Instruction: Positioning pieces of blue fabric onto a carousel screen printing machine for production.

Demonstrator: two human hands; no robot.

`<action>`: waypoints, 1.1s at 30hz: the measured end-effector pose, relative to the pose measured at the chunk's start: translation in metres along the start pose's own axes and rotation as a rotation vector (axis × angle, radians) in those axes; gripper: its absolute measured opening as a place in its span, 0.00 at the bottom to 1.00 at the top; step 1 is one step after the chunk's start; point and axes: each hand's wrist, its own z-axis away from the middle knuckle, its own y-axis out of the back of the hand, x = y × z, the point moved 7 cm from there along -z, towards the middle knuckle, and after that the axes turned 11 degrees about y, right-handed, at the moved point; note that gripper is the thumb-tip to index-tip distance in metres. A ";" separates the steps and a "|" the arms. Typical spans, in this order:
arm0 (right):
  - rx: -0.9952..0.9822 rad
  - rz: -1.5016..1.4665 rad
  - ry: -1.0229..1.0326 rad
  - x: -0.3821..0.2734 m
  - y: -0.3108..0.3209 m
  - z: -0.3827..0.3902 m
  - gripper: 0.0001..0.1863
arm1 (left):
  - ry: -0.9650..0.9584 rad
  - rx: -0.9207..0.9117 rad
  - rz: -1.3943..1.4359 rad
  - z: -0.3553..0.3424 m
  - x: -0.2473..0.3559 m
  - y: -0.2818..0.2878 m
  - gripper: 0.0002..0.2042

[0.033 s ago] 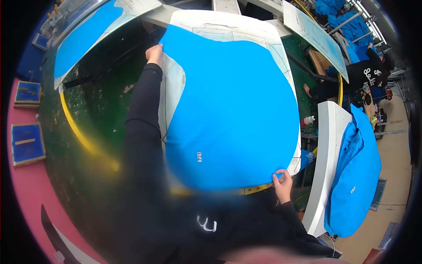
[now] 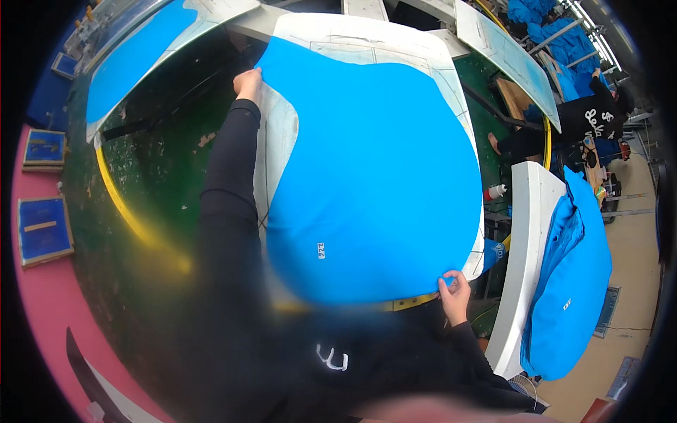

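Observation:
A large cut piece of bright blue fabric [image 2: 374, 176] lies on a white board [image 2: 363, 39] with drawn lines, with a small pale label near its lower edge. My left hand [image 2: 247, 82] grips the fabric's upper-left corner, fingers closed. At the lower-right edge of the same fabric, my right hand [image 2: 455, 296] pinches the border between thumb and finger, close to the board's corner. The lower-left part of the view is blurred.
Similar boards stand at upper left [image 2: 95, 130] and upper right [image 2: 497, 53]. A white curved stand [image 2: 518, 233] bears heaped blue fabric [image 2: 575, 296] at right. A co-worker [image 2: 592, 116] in black works at upper right. Framed blue screens [image 2: 44, 247] sit at left.

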 end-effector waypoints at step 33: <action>-0.006 -0.129 0.083 -0.011 -0.002 -0.010 0.04 | -0.405 -0.006 -0.863 0.340 -0.119 0.205 0.23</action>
